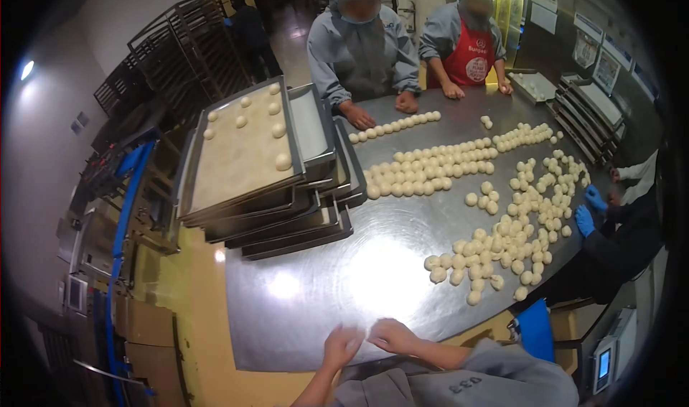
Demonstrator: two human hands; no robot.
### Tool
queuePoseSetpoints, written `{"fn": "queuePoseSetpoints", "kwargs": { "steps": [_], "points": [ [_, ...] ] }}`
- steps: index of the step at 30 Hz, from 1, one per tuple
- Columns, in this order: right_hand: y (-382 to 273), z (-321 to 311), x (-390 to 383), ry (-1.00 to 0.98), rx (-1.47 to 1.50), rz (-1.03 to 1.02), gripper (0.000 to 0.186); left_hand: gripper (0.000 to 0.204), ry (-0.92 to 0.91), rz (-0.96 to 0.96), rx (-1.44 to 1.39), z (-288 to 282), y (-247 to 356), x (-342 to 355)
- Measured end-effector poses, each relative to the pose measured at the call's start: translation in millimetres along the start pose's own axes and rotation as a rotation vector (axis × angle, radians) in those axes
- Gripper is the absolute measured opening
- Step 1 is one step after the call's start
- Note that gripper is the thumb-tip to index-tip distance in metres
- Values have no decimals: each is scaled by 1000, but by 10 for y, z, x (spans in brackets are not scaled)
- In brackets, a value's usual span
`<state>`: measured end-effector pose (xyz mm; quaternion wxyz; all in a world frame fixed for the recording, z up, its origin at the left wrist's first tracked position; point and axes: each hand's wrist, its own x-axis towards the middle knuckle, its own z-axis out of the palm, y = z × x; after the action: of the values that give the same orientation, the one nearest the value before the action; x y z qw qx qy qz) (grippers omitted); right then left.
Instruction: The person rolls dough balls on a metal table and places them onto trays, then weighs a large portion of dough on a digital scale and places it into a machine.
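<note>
My left hand [344, 345] and my right hand [392, 334] are close together over the near edge of the steel table [265, 328]. Motion smears the left fingers, so their pose is unclear. The right fingers curl inward and downward, and whatever they may hold is hidden. No dough ball shows in either hand. Nearest to them, off to the right, lies a loose heap of round pale dough balls [475, 269]. Farther back, rows of dough balls [423, 169] stand side by side across the table.
Stacked trays [298, 227] stand at the left, the top tray [237, 164] bearing several dough balls. Two people [362, 48] [465, 44] in grey work across the table. Blue-gloved hands [585, 220] reach in from the right. More trays [588, 120] are stacked at the far right.
</note>
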<state>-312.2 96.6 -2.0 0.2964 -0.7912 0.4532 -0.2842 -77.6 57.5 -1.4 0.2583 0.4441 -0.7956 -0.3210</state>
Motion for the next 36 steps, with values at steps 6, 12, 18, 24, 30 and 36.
{"fn": "queuePoseSetpoints", "kwargs": {
  "steps": [6, 12, 18, 24, 30, 36],
  "points": [
    [532, -685, 603, 135, -443, 118, 17, 27, 212, -98, 346, -484, -428, 340],
    [330, -24, 167, 128, 82, 33, 23, 20, 0, -94, -110, 14, -416, -283],
    [640, -639, 663, 318, -476, 175, 31, 23, 400, -25, 147, -385, -220, 695],
    [480, -350, -25, 116, 147, 302, 61, 10, 243, 18, 51, 77, -377, -127],
    [409, -354, 1012, 398, -267, 264, 68, 12, 498, 3, 134, -266, -382, 762],
    [648, -324, 139, 275, 40, 113, 63, 16, 180, 28, 58, -138, -553, 95]
  ]
}}
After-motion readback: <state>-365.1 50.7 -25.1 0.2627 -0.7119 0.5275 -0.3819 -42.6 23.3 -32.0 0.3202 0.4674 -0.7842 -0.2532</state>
